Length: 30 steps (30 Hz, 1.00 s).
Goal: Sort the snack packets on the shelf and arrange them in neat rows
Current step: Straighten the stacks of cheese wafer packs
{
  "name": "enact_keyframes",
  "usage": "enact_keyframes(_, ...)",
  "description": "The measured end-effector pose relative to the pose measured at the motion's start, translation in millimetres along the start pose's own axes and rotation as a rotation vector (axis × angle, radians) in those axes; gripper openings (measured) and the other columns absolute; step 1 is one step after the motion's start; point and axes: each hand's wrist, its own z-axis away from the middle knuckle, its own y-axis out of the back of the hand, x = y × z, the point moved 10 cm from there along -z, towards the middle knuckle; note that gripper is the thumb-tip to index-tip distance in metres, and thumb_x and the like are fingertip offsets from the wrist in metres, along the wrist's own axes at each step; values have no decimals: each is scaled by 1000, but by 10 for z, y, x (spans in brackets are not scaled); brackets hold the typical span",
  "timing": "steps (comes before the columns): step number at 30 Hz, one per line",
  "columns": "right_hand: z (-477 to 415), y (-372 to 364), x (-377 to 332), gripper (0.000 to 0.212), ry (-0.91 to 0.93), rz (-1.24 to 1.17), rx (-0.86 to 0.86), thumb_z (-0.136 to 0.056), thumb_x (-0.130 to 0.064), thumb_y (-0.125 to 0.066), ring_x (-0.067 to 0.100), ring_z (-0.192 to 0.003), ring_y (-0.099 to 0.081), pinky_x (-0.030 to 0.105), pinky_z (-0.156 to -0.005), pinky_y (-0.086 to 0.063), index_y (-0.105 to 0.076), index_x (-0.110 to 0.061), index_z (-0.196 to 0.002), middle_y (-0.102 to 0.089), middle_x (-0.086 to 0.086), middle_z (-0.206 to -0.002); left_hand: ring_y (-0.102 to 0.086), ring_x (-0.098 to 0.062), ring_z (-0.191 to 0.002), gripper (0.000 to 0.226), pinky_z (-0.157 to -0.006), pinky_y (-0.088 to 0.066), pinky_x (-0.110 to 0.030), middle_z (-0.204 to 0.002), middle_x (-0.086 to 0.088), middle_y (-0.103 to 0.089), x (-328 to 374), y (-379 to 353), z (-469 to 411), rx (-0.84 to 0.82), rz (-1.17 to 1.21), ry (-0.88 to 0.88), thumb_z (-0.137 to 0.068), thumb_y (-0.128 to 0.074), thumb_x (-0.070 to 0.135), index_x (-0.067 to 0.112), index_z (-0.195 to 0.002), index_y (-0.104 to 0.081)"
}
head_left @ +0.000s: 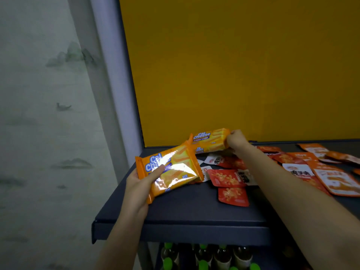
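Observation:
My left hand [139, 183] grips an orange Cal Cheese wafer packet [171, 170] by its left end, holding it tilted above the dark shelf [181, 213]. My right hand [236, 140] pinches the right end of a second Cal Cheese packet [209, 140], raised near the back of the shelf. Small red snack pouches [227, 178] lie loose between my arms, one [233, 196] nearest the front. Orange-and-white pouches [339, 182] lie scattered to the right.
A yellow back panel [243, 71] rises behind the shelf. A grey upright post [115, 78] stands at the shelf's left side. Bottles with green caps [203, 257] stand on the level below. The wall at left is pale grey.

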Motion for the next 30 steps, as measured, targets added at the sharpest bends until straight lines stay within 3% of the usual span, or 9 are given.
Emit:
enact_keyframes(4, 159, 447, -93, 30, 19, -258, 42, -93, 0, -35, 34, -101, -60, 43, -79, -55, -56, 5, -114, -60, 20, -113, -72, -12, -65, 19, -53, -57, -25, -76, 1, -76, 199, -141, -33, -48, 91, -42, -78, -65, 5, 15, -95, -67)
enact_keyframes(7, 414, 937, -171, 29, 73, -410, 86, -92, 2, -37, 15, -55, -61, 19, -42, -49, -56, -8, -72, -58, 10, -71, -71, -9, -62, 16, -49, -56, -24, -71, 5, -75, 358, -424, -21, -125, 100, -70, -83, -62, 6, 18, -93, -65)
enact_keyframes(9, 622, 1282, -167, 35, 121, -476, 99, -93, 2, -34, 3, -39, -58, 16, -40, -47, -53, -12, -67, -60, 2, -60, -71, -8, -60, 15, -47, -55, -23, -69, 7, -75, 383, -702, 27, -182, 87, -71, -83, -63, 9, 21, -92, -64)
enact_keyframes(13, 1010, 2133, 161, 33, 114, -488, 227, -98, -3, -32, 6, -50, -57, 25, -48, -49, -51, -13, -73, -57, 2, -70, -70, -9, -56, 10, -42, -53, -24, -67, 5, -74, 235, -1448, 233, -310, 43, -24, -84, -64, 12, 20, -89, -63)
enact_keyframes(17, 1429, 3071, 626, 30, 72, -472, 352, -98, -6, -33, 12, -63, -59, 32, -61, -52, -55, 2, -117, -59, 13, -97, -69, -6, -55, 14, -47, -57, -25, -84, -1, -70, -15, -2327, 549, -435, 12, 28, -86, -62, 12, 17, -99, -60)
enact_keyframes(20, 1836, 3833, 990, 27, 71, -447, 479, -98, -5, -33, 4, -53, -62, 19, -49, -53, -57, -6, -108, -61, 8, -84, -70, -7, -58, 23, -51, -58, -27, -90, -2, -69, -250, -3022, 907, -552, 19, 75, -86, -61, 13, 15, -109, -59)
enact_keyframes(23, 2286, 4602, 1394, 22, 41, -439, 607, -98, -6, -34, 11, -64, -56, 20, -50, -51, -56, -9, -96, -57, 3, -76, -71, -11, -63, 24, -51, -58, -31, -90, -2, -71, -543, -3667, 1349, -642, 42, 137, -86, -61, 12, 16, -110, -58)
enact_keyframes(26, 2735, 5332, 1877, 20, -32, -421, 707, -99, -11, -36, 16, -63, -53, 27, -53, -47, -53, -10, -110, -56, 4, -75, -71, -7, -64, 18, -56, -59, -26, -87, 3, -71, -850, -4273, 1854, -731, 38, 155, -86, -61, 11, 21, -100, -60)
enact_keyframes(30, 3268, 6145, 2514, 23, -97, -445, 838, -99, -11, -37, 4, -41, -59, 15, -35, -45, -50, -10, -118, -55, 4, -75, -70, -8, -59, 14, -48, -55, -21, -77, 4, -74, -1349, -4963, 2575, -832, 30, 241, -84, -63, 10, 20, -94, -61)
